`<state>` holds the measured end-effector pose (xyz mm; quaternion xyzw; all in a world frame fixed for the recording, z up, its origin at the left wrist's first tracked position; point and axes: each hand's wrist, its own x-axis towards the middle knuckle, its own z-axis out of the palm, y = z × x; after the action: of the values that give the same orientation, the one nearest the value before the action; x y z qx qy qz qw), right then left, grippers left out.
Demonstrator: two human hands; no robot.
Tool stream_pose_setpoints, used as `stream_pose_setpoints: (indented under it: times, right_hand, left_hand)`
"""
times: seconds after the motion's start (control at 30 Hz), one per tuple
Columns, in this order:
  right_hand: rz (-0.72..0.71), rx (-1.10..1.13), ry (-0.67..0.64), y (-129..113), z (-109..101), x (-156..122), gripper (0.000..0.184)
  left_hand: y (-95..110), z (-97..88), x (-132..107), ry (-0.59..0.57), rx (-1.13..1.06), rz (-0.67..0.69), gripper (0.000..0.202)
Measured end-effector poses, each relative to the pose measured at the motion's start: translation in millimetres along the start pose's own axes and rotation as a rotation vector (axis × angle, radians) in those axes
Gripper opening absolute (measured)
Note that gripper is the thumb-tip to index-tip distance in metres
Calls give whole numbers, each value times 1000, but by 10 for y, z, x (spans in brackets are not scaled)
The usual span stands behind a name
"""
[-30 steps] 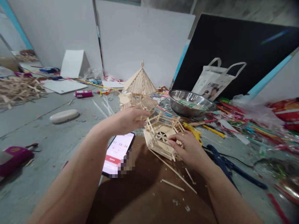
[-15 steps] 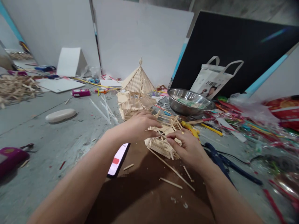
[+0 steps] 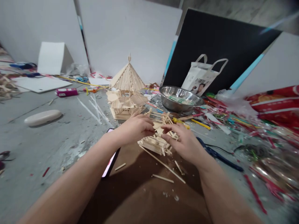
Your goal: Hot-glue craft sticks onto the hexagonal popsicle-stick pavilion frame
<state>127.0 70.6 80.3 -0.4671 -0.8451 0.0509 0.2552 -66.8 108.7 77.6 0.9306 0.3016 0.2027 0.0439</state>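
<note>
A small frame model of pale wooden sticks (image 3: 154, 145) rests on the brown board (image 3: 140, 193) between my hands. My left hand (image 3: 139, 128) is over its left side, fingers curled and close together; whatever they may hold is hidden. On the other side, my right hand (image 3: 184, 141) has thumb and forefinger apart above the open top of the model, with nothing clear between them. Behind stands a taller stick pavilion (image 3: 128, 77) with a pointed roof. Loose wooden sticks (image 3: 163, 178) lie on the board in front. A phone (image 3: 109, 163) lies partly beneath my left forearm.
A steel bowl (image 3: 179, 105) stands behind to the right, near yellow-handled pliers (image 3: 181, 122) and dark blue pliers (image 3: 219, 157). At left are a white oval case (image 3: 43, 117), clear glue sticks (image 3: 93, 109) and a purple box (image 3: 67, 92). Scraps and wrappers cover the right side.
My thumb and forefinger on the right have parted, and my left fingers have curled downward. The two hands are slightly farther apart. The view has turned a little to the right.
</note>
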Motion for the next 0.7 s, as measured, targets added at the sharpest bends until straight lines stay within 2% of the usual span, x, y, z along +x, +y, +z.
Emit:
stream_pose_setpoints:
  times: [0.17,0.3,0.5,0.7]
  right_hand:
    - [74,-63,-68,113,-144,-43,22]
    - [60,-99,-142,137,-90,-102,20]
    - [52,-82,-60,174,105,-211,15]
    - [38,-57,48,225,214,-281,16]
  left_hand:
    - [-80,101,15,8,-41,-7,21]
    - [-96,183,31,27,-71,-33,21]
    - [-82,266,33,6,-69,-89,19]
    - [-71,306,43,4,-67,-108,20]
